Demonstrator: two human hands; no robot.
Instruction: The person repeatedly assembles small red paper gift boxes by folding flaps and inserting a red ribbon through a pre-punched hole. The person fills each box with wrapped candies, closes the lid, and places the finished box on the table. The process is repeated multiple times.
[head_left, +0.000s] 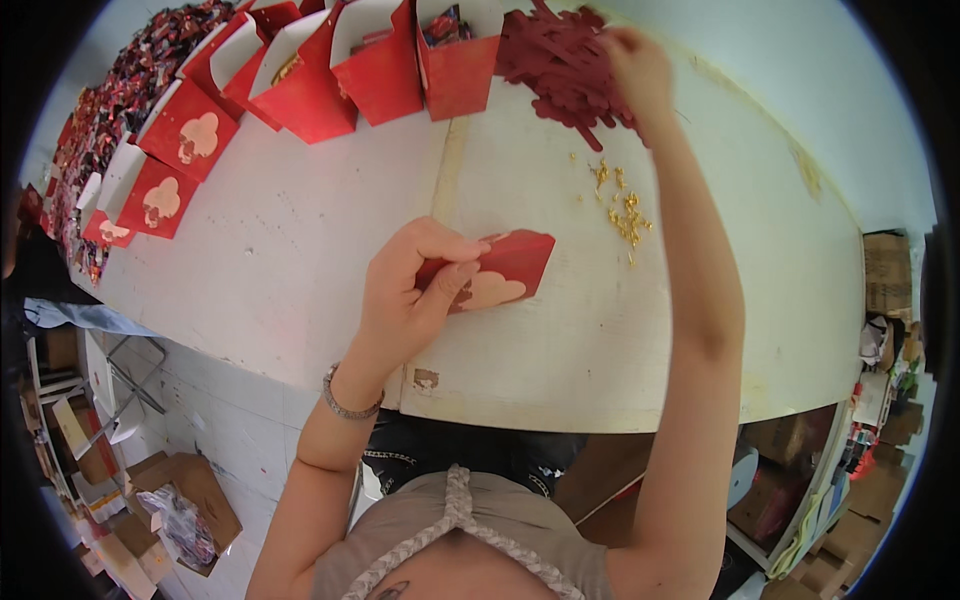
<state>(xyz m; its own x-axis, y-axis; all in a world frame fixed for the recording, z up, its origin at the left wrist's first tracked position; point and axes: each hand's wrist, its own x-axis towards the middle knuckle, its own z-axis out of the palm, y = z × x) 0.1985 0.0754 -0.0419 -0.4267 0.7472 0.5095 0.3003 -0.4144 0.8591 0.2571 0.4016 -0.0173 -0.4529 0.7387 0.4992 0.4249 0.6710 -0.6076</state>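
My left hand (415,275) is closed around a small red box (525,258) with a cream printed shape on its side, held tilted over the middle of the table. At the far right, my right hand (640,68) is at the edge of a heap of dark red ribbon strips (565,75). Its fingers are bent together; what is between them, if anything, is too small to make out. Several small gold pieces (628,220) lie scattered on the table between the ribbon heap and the held box.
Open red boxes (305,95) stand in a curved row at the far left, some with wrapped pieces inside. Behind them is a large heap of small wrapped items (125,80). The white table (300,220) has a seam. A cardboard carton (205,500) sits on the floor at left.
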